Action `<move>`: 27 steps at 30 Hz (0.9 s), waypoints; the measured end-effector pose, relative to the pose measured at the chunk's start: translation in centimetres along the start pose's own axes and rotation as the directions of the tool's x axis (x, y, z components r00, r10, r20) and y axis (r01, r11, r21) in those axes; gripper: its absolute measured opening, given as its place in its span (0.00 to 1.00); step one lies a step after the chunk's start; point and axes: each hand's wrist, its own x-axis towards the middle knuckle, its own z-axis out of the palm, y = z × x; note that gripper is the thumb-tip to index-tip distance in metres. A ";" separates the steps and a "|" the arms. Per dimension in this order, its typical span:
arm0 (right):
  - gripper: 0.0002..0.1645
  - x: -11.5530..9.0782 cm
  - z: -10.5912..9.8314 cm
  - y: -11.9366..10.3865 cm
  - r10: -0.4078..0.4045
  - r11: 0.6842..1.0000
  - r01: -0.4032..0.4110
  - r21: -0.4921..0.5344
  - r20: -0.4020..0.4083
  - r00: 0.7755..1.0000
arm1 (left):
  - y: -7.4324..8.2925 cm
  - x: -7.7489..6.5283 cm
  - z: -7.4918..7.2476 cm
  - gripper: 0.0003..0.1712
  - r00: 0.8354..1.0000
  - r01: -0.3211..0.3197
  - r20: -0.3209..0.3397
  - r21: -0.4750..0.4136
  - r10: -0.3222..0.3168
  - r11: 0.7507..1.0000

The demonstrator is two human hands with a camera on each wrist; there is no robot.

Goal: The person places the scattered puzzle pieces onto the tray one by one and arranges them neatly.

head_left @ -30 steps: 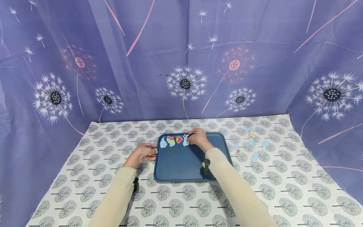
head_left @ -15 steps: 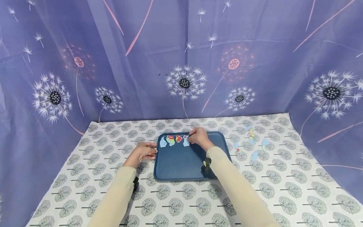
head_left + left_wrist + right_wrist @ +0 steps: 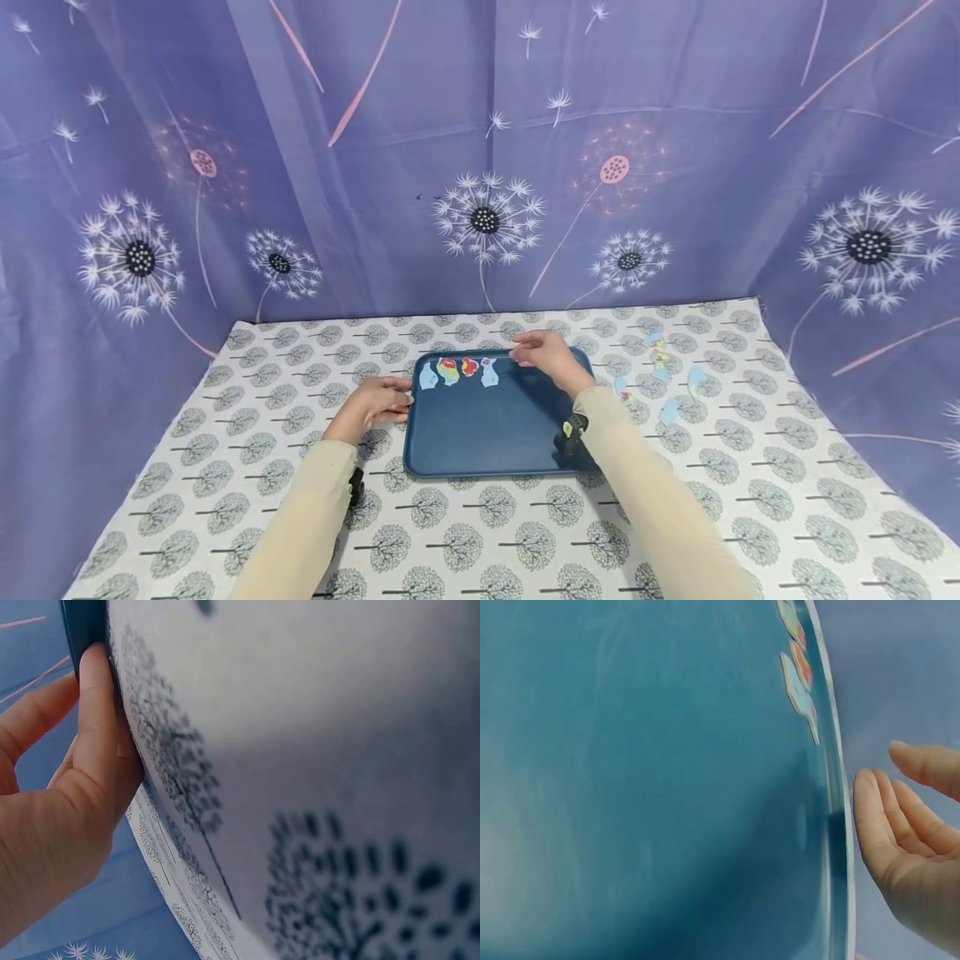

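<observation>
In the head view, a blue tray (image 3: 480, 433) holds four puzzle pieces (image 3: 490, 373) in a row near its far left corner, and more loose pieces (image 3: 669, 411) lie on the tree-print cloth (image 3: 460, 546) to its right. The left wrist view shows the left hand (image 3: 64, 802) pinching the tray; in the right wrist view, the right hand (image 3: 911, 836) is released and relaxed, just beside the tray's far edge.

Right hand (image 3: 546, 357) is now off the rightmost light-blue piece (image 3: 489, 373), farther right by the tray's (image 3: 480, 433) far rim. The piece now shows uncovered.
</observation>
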 end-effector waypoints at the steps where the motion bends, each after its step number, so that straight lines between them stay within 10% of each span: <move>1: 0.25 -0.1 -0.4 0.0 -0.009 1.000 0.009 -0.005 0.003 1.000 | 0.0 0.0 0.0 0.27 1.000 0.000 -0.001 0.002 0.000 1.000; 15: 0.30 -2.2 -6.6 0.5 0.019 0.999 -0.017 0.035 -0.052 0.998 | 0.1 0.0 -0.1 0.28 1.000 -0.001 0.000 0.007 0.001 1.000; 27: 0.33 -5.2 -11.4 2.0 0.110 0.979 -0.123 -0.160 -0.090 0.990 | 0.0 -0.1 0.0 0.28 1.000 0.006 0.009 -0.016 -0.006 1.000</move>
